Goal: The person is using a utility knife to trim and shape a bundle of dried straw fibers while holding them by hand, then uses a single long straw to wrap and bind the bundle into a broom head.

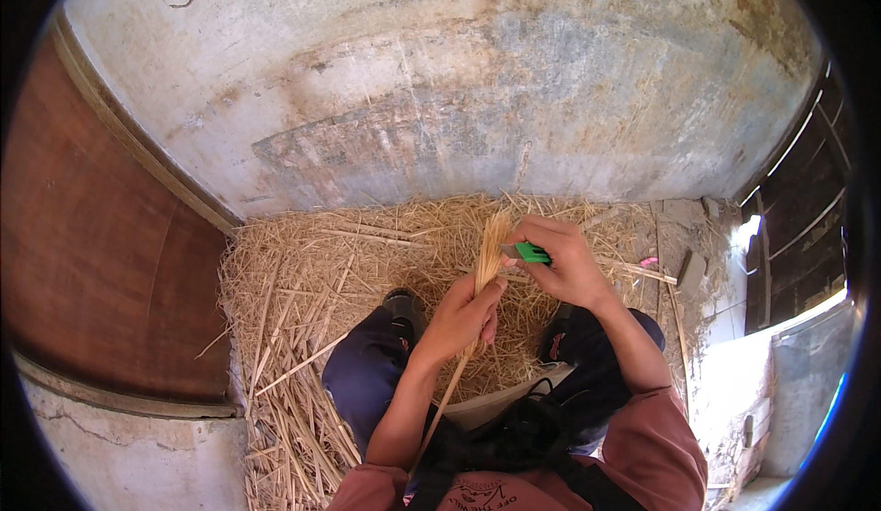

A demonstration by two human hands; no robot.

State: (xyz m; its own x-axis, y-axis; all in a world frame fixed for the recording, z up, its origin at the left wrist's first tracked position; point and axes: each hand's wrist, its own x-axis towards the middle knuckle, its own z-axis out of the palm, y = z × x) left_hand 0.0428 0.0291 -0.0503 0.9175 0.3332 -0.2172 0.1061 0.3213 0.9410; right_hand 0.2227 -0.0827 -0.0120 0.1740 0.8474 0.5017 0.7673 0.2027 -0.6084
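Observation:
A bundle of thin golden straw (494,240) stands at a slant in front of me, its frayed tips pointing away. My left hand (463,312) is closed round the bundle below its bushy end. From under that hand a long pale stalk (447,392) runs back toward my lap. In my right hand (567,259) is a green utility knife (529,252), its fingers wrapped round the handle. The blade points left and lies close against the straw; whether it touches cannot be made out.
Loose straw (367,231) covers the floor, with longer stalks (294,419) heaped at the left. A stained wall (477,98) rises ahead. At the left is a brown door panel (110,254). A grey block (691,273) lies at the right. My shoes (404,309) and bent knees flank the work.

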